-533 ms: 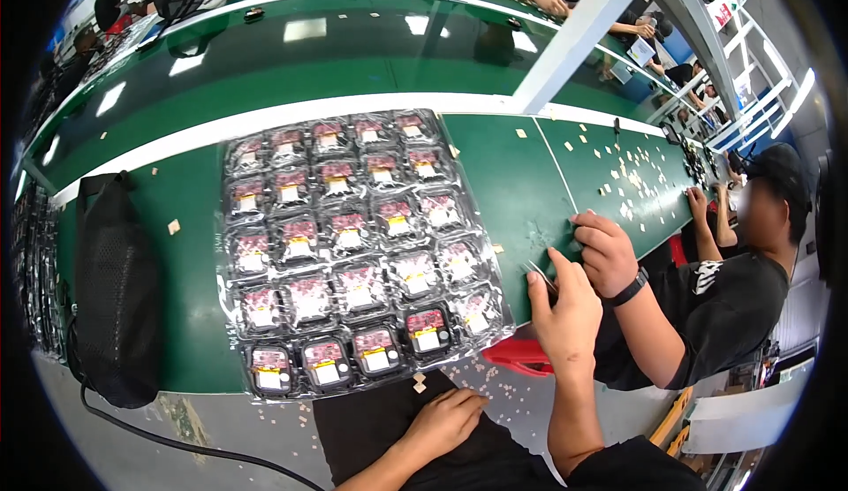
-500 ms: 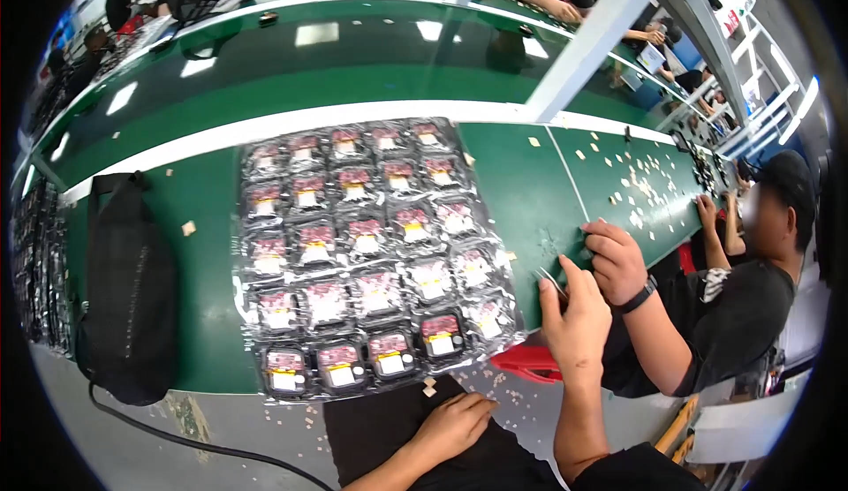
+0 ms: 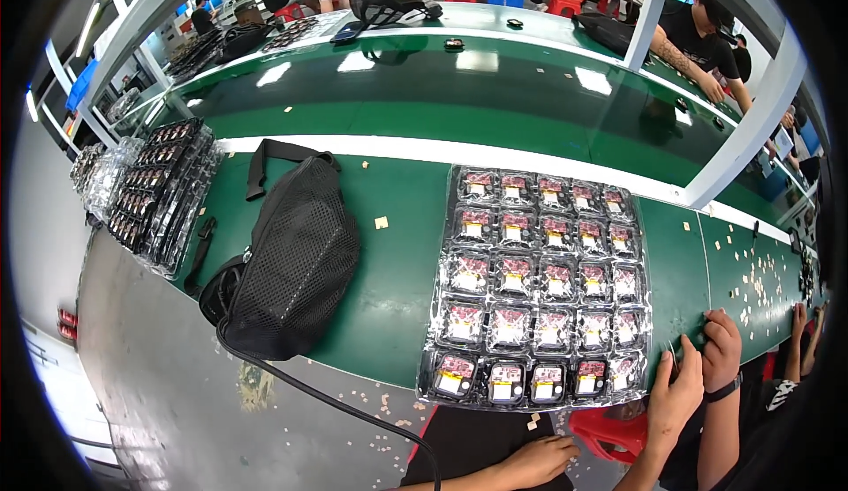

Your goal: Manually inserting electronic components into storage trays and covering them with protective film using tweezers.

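My left hand (image 3: 537,463) lies on my dark-clothed lap below the table edge, fingers loosely extended and holding nothing. Just right of the tray, my right hand (image 3: 676,396) is closed in a pinch around thin metal tweezers (image 3: 675,356), whose tips point up. A large black plastic tray (image 3: 430,363) lies on the green table, its rows of pockets holding small black devices with reddish tops and white labels under clear film. Beside my right hand is a co-worker's hand (image 3: 723,346) with a dark wristband, its fingertips at the table surface.
A black mesh bag (image 3: 305,261) lies left of the tray, with a black cable (image 3: 340,398) running below it. Stacked filled trays (image 3: 163,195) stand at the far left. Small pale chips (image 3: 760,283) lie scattered at right. A grey post (image 3: 746,129) rises behind; a red stool (image 3: 609,434) is below.
The view has swung left, so the tray, bag and hands sit farther right in it, and the stacked trays show more fully. My hands keep much the same poses.
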A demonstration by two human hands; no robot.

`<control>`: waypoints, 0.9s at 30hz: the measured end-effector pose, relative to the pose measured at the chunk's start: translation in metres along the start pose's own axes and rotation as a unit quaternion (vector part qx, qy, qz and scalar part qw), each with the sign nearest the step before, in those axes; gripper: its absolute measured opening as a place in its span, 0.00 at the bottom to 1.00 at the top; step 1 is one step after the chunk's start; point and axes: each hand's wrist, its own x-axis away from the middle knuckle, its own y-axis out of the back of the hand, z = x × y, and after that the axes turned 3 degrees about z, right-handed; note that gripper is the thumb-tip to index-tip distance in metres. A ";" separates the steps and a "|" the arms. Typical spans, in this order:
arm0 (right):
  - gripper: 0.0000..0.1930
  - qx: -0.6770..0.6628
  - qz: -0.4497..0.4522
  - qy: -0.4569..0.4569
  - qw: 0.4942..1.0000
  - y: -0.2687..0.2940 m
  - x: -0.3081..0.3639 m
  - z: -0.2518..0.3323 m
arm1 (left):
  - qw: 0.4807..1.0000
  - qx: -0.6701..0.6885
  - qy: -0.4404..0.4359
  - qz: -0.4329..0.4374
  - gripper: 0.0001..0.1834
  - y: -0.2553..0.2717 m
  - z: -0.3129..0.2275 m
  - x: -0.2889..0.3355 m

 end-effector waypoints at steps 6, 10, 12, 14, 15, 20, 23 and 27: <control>0.19 0.003 -0.007 -0.011 1.000 -0.006 -0.001 -0.003 | 0.999 0.040 0.009 0.016 0.15 0.010 0.000 -0.005; 0.19 0.008 -0.008 -0.005 1.000 -0.005 -0.002 -0.003 | 0.999 0.020 0.013 0.026 0.16 0.002 0.000 -0.007; 0.19 0.011 -0.013 0.003 1.000 -0.005 -0.002 -0.003 | 1.000 0.009 -0.009 0.008 0.16 -0.006 0.005 -0.008; 0.19 0.007 -0.006 -0.006 1.000 -0.005 -0.002 -0.003 | 1.000 0.013 0.001 0.017 0.17 -0.004 0.003 -0.008; 0.19 0.007 -0.005 -0.006 1.000 -0.004 -0.002 -0.004 | 1.000 0.013 0.002 0.017 0.17 -0.002 0.003 -0.009; 0.19 -0.001 0.001 -0.026 1.000 -0.004 -0.003 0.002 | 1.000 0.018 -0.011 0.007 0.18 0.002 0.004 -0.005; 0.19 0.004 -0.013 -0.005 1.000 -0.007 -0.001 -0.003 | 1.000 0.014 -0.011 0.006 0.17 0.002 0.004 -0.005; 0.19 -0.012 -0.008 -0.024 1.000 -0.004 0.000 -0.003 | 1.000 0.022 -0.007 0.016 0.17 0.000 0.002 -0.006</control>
